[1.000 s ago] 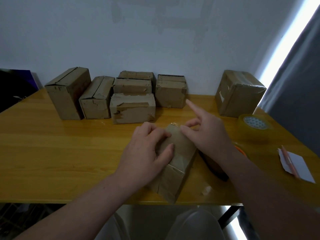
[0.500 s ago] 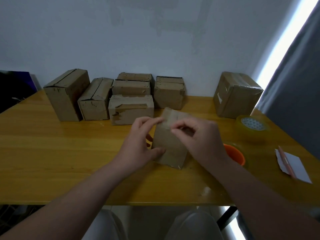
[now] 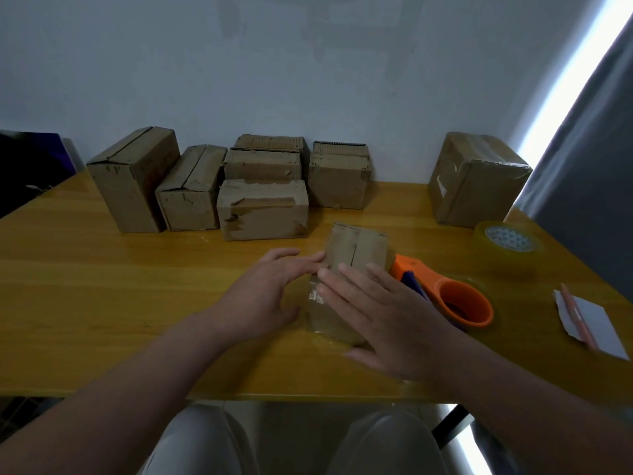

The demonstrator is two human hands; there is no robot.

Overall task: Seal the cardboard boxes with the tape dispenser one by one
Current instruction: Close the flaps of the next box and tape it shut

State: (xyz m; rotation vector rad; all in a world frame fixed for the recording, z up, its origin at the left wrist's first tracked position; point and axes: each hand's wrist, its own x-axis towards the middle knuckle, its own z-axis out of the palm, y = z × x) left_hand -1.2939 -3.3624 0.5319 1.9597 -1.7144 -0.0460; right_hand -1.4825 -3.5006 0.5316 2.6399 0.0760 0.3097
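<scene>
Neither hand is actually gripping anything: the right hand point(image 3: 387, 320) lies flat with straight fingers on the near, taped side of the box point(image 3: 356, 250), and the left hand point(image 3: 263, 296) is relaxed and open too, its fingertips just touching the box's left edge. The box stands in the middle of the table point(image 3: 102, 286), close to the near edge, with a slit between its two top flaps and shiny tape on the face under the right hand. The orange dispenser point(image 3: 462, 303) lies just right of the box, nobody touching it. Further right of the box are a clear tape roll point(image 3: 508, 240) and a paper point(image 3: 596, 323) with a pencil point(image 3: 579, 317) on it. Behind the box, to its left, a bunch of boxes point(image 3: 262, 209) stand by the wall. A big box point(image 3: 476, 180) stands behind it to the right.
</scene>
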